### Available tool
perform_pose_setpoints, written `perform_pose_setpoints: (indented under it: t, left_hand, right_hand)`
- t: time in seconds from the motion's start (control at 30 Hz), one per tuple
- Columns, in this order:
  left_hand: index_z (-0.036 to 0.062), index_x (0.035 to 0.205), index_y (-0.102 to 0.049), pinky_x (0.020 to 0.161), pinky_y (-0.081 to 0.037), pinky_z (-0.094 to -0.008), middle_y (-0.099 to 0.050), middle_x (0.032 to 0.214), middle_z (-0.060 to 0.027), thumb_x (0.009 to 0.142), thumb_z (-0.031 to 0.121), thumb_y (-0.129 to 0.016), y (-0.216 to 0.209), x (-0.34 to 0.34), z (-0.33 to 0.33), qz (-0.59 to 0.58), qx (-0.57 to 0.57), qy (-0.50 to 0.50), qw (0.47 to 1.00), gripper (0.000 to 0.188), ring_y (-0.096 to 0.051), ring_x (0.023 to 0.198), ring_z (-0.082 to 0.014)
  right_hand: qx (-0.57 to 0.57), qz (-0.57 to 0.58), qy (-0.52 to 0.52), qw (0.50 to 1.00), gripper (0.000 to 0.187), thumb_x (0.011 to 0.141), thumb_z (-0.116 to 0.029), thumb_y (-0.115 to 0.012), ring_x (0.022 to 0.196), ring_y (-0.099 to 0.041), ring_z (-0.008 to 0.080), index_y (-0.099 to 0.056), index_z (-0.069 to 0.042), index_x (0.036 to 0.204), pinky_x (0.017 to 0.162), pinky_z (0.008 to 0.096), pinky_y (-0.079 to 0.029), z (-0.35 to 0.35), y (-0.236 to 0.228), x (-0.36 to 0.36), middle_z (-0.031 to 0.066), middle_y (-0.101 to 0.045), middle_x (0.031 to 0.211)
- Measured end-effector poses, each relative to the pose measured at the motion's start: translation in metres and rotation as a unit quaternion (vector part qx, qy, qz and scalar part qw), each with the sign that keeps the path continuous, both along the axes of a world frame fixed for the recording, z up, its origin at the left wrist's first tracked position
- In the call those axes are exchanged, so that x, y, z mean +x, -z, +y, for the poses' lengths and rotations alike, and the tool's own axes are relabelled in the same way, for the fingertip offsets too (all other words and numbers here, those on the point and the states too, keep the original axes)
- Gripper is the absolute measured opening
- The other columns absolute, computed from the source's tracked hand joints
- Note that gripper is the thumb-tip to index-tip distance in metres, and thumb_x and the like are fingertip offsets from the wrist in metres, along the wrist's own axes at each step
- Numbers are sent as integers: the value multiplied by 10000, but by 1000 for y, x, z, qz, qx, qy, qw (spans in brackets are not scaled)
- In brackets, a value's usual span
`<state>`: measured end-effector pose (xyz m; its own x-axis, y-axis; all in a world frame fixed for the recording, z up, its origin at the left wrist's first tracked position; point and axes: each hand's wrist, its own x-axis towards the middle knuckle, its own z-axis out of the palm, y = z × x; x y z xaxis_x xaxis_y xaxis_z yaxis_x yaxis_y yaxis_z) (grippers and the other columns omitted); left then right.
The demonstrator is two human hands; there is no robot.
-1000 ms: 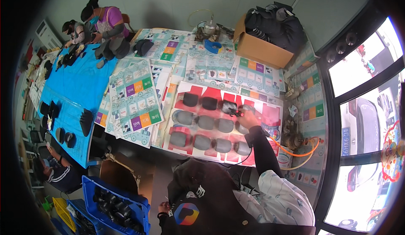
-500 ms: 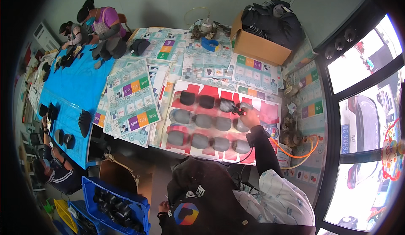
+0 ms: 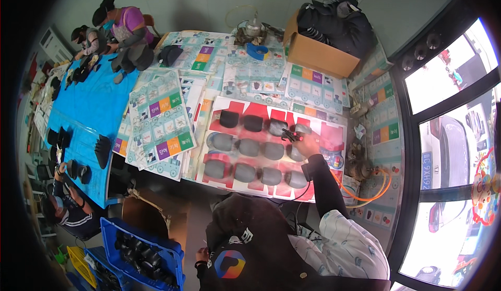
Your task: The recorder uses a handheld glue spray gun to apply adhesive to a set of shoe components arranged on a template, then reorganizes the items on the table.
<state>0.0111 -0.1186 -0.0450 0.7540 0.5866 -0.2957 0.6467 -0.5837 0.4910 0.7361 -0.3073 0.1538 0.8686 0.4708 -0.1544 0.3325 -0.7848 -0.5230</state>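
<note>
My right hand [image 3: 308, 146] is closed around a small black spray gun [image 3: 290, 135] with a red part, over the right side of a red-and-white board [image 3: 330, 134]. Rounded grey and black pieces lie on the board in three rows. The gun's front is close to a shiny grey piece [image 3: 277, 127] in the far row, and my hand partly covers the pieces at the right. Pale haze hangs over the near rows. My left hand [image 3: 202, 254] hangs low beside my dark apron [image 3: 255, 244], too small and dim for its fingers to be read.
An orange hose [image 3: 376, 193] loops at the board's right. Behind stand a carton of dark items [image 3: 323, 56], a blue tape dispenser [image 3: 257, 51] and a metal pot [image 3: 254, 29]. Printed sheets [image 3: 162, 119] lie left. Co-workers sit at a blue-covered table [image 3: 88, 103]; a blue crate [image 3: 175, 262] stands below.
My right hand and the spray gun have shifted slightly left over the far row. The whole view has moved a little. A haze now shows over the near pieces.
</note>
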Motion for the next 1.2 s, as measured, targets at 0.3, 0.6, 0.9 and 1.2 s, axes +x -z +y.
perform_pose_setpoints:
  t: [0.3, 0.6, 0.9, 1.2]
  left_hand:
    - [127, 998, -733, 742, -573, -443, -714, 889, -122, 878, 140, -602, -8, 5, 7, 43, -136, -57, 988, 178, -694, 834, -343]
    - [113, 1033, -750, 801, -557, -457, -739, 1015, -152, 939, 287, -616, -19, 15, 8, 24, -27, -22, 999, 238, -704, 914, -370]
    - [89, 1033, -745, 810, -554, -437, -743, 1010, -156, 951, 330, -574, -34, 32, 21, 98, -171, -164, 967, 307, -715, 937, -346]
    - [77, 1035, -741, 806, -555, -435, -744, 996, -160, 952, 331, -573, -49, 45, 29, 184, -94, -121, 971, 315, -718, 924, -339]
  right_hand:
    - [-7, 18, -33, 999, 354, 845, -205, -678, 980, -680, 389, -726, -105, 1181, 888, 459, -510, -8, 9, 15, 197, -726, 1060]
    - [28, 53, -20, 998, 290, 841, -237, -640, 982, -649, 453, -750, -72, 1054, 877, 516, -507, 12, -31, 22, 284, -687, 1003]
    - [19, 106, -15, 994, 303, 807, -195, -548, 1002, -632, 490, -720, 7, 955, 905, 527, -501, 42, -52, 83, 338, -661, 992]
    - [32, 91, 18, 995, 238, 666, -151, -633, 832, -715, 417, -733, 27, 788, 764, 464, -553, 60, -39, 118, 282, -702, 801]
